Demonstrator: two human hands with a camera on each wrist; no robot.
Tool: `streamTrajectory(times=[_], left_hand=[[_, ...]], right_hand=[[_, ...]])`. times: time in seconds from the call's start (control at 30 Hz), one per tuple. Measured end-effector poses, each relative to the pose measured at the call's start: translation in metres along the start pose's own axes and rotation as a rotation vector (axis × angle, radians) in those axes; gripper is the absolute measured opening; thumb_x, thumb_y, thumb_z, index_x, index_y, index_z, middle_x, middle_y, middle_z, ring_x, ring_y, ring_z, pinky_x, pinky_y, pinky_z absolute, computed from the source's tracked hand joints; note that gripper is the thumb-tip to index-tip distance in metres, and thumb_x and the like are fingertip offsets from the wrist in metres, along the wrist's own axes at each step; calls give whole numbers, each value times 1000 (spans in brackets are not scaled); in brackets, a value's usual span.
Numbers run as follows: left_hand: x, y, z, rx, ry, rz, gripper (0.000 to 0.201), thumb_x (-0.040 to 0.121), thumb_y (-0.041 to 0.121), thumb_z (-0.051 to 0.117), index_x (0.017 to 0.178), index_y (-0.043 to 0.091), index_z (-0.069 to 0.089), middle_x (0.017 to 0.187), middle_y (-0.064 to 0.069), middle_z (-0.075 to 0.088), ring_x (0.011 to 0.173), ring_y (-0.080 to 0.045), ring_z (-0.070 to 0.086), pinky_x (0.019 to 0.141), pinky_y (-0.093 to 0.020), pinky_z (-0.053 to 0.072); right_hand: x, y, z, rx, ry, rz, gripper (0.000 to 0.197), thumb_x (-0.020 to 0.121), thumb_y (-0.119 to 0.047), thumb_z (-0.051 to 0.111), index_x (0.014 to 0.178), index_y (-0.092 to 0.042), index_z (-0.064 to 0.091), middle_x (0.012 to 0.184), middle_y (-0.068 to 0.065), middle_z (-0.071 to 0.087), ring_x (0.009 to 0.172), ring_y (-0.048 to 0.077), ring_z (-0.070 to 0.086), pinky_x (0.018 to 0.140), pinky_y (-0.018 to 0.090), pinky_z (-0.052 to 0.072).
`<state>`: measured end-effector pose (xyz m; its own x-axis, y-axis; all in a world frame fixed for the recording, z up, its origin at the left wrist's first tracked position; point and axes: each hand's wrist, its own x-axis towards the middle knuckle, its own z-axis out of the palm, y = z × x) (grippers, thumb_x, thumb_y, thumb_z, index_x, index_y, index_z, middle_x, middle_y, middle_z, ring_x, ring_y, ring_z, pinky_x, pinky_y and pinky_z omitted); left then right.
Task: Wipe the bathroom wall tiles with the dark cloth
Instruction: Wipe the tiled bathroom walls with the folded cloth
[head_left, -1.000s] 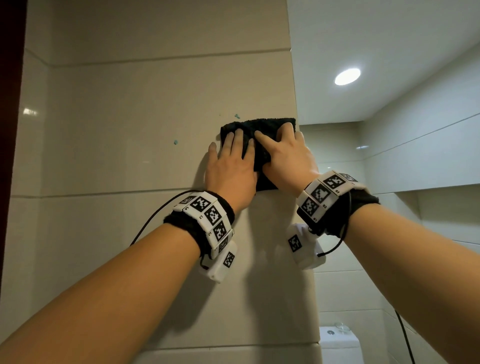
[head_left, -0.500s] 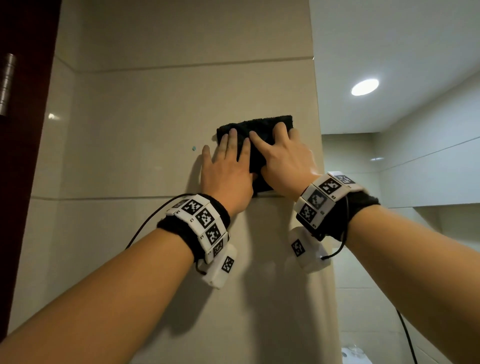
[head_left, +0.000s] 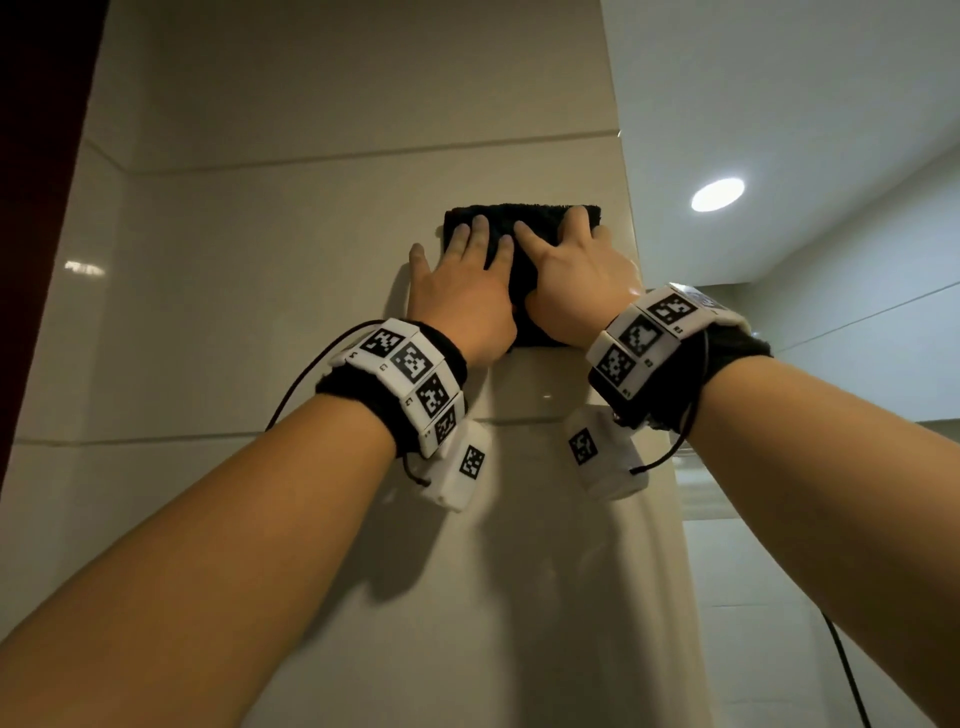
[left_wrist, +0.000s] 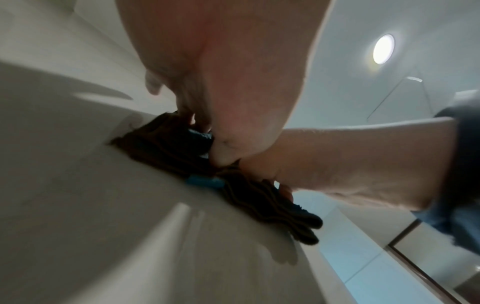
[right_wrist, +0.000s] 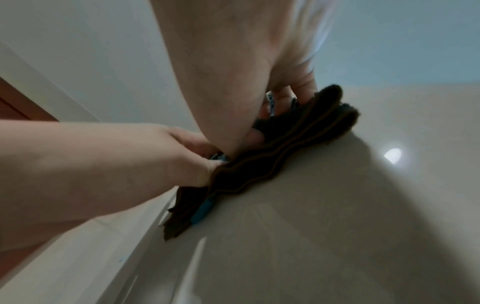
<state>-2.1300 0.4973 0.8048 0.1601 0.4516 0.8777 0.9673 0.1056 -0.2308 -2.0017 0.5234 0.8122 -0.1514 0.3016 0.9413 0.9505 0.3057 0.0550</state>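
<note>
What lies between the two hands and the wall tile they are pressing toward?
The folded dark cloth lies there, flat against the wall tile, with the left hand and right hand pressing on it. Both wrist views show its stacked layers edge-on.

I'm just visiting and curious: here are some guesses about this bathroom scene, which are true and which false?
1. Both hands press the dark cloth flat against the wall tiles. True: the left hand and the right hand lie side by side on it.
2. The cloth is folded into layers. True: the right wrist view shows several stacked edges.
3. The ceiling light is off. False: it glows bright.
4. The cloth sits in the middle of a wide wall. False: it sits right by the wall's right-hand corner edge.
5. Only the right wrist wears a band with black and white squares. False: both wrists do.
</note>
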Motion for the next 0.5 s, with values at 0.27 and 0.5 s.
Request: streamTrajectory(times=[0.27, 0.5], left_hand=[[10, 27, -7, 9, -2, 45, 75, 99, 33, 47, 159, 22, 4, 167, -6, -6, 154, -24, -3, 121, -57, 5], [-13, 43, -4, 62, -9, 120, 73, 98, 32, 48, 159, 22, 8, 167, -7, -2, 153, -24, 2, 120, -58, 11]], right_hand=[[-9, 23, -4, -10, 29, 73, 67, 93, -38, 52, 153, -35, 22, 139, 13, 30, 121, 35, 40, 82, 42, 45], [-42, 31, -3, -42, -11, 83, 66, 94, -34, 51, 152, -26, 23, 139, 16, 30, 119, 38, 43, 74, 41, 42]])
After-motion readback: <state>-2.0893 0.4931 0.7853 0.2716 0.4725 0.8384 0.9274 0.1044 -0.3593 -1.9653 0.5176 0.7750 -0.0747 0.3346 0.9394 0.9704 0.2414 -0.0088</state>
